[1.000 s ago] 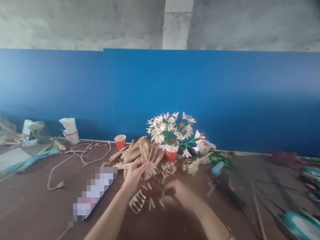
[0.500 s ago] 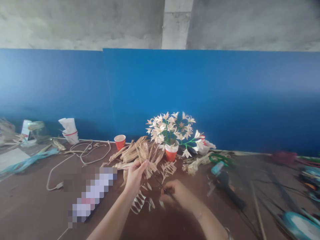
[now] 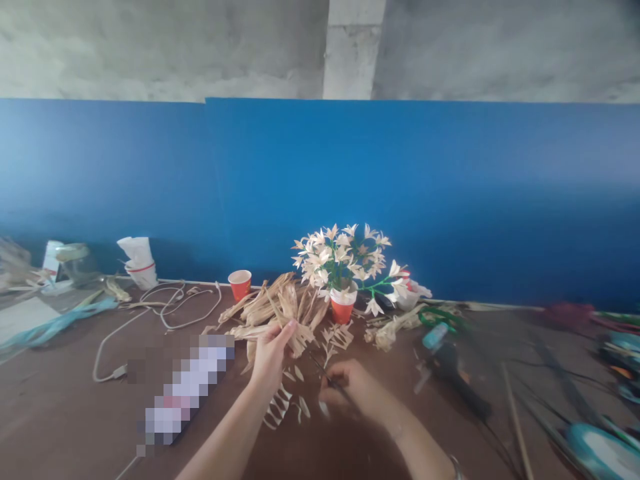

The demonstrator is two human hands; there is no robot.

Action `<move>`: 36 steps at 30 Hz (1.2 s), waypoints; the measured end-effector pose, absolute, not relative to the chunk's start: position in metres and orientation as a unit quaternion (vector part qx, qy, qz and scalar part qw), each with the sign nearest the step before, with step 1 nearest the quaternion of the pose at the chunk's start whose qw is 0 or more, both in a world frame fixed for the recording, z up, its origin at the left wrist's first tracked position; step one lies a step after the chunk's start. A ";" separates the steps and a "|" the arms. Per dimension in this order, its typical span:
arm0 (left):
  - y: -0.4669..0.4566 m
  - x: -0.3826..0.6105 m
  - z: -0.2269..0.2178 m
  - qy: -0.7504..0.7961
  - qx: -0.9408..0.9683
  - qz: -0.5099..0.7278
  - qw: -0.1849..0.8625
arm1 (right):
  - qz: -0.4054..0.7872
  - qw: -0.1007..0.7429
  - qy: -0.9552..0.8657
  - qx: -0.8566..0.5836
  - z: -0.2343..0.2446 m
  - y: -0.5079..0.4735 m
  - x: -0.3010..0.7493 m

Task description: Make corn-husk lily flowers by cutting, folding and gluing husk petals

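Pinched in my left hand point(image 3: 271, 350) is a dried corn husk point(image 3: 289, 303), held upright before the husk pile. My right hand point(image 3: 350, 387) is closed round dark scissors point(image 3: 319, 365), whose slim blades point up and left toward the husk, apart from it. Blur and my fingers hide most of the handles. Below, between my hands, lie cut husk pieces point(image 3: 277, 408) and petal-shaped slips point(image 3: 304, 407). More cut strips point(image 3: 337, 337) rest near an orange-and-white paper cup point(image 3: 343, 310) holding pale husk flowers point(image 3: 340, 257) on green stems.
Behind my left hand spreads a pile of dried husks point(image 3: 255, 313), with an orange cup point(image 3: 241, 285) beyond. A pixelated power strip point(image 3: 187, 387) and white cable point(image 3: 170, 325) lie left. To the right are a dark glue gun point(image 3: 457, 377) and a tape roll point(image 3: 603, 453). A blue partition point(image 3: 400, 173) stands behind.
The husk in my left hand has tilted slightly left. My right hand and the scissors have hardly moved, and the things on the table stay where they were.
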State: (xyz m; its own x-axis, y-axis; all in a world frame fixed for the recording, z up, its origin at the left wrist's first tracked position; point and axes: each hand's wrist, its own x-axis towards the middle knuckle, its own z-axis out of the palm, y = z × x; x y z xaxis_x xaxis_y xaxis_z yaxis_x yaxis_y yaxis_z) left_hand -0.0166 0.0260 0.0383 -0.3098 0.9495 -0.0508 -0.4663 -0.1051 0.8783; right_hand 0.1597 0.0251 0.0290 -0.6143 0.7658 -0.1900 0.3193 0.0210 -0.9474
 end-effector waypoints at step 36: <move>0.022 -0.002 0.034 0.431 0.186 0.734 0.491 | 0.597 0.223 -0.648 -0.416 0.024 0.017 0.144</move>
